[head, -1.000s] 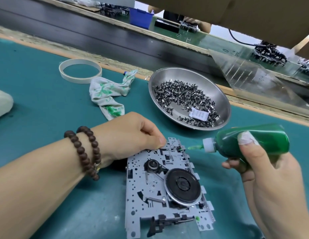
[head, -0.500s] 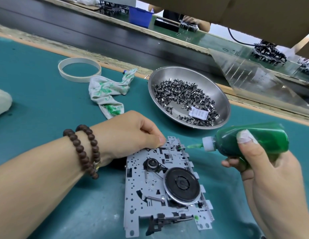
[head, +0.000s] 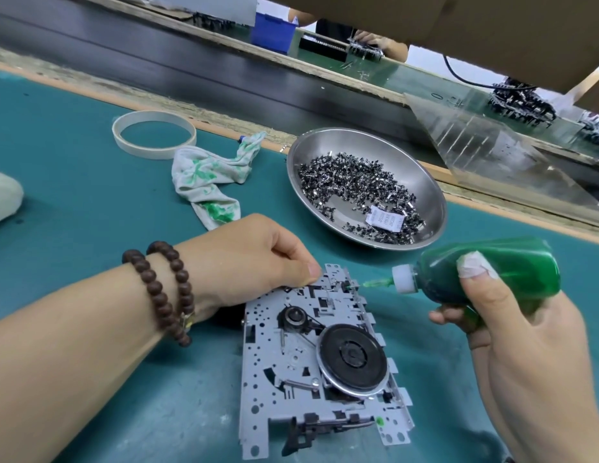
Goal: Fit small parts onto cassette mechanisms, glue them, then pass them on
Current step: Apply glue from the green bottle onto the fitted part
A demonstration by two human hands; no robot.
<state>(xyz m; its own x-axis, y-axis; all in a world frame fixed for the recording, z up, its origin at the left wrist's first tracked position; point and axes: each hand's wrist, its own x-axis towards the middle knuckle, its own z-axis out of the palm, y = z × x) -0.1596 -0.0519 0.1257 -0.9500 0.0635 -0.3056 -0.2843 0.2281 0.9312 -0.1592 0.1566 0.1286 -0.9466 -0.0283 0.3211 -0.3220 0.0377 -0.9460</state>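
At lower centre of the frame, the cassette mechanism (head: pixel 311 355) lies flat on the green mat (head: pixel 74 202). The left hand (head: pixel 244 262) pinches its upper left corner with curled fingers. The right hand (head: pixel 512 332) grips a green glue bottle (head: pixel 512 272), nozzle tip touching the mechanism's top edge. A steel bowl of small parts (head: pixel 432 195) sits above.

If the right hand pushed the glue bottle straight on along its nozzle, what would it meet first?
The right hand points the glue bottle leftward; its nozzle tip looks already at the mechanism, by a small part on the far edge. That comes first, though depth is unclear.
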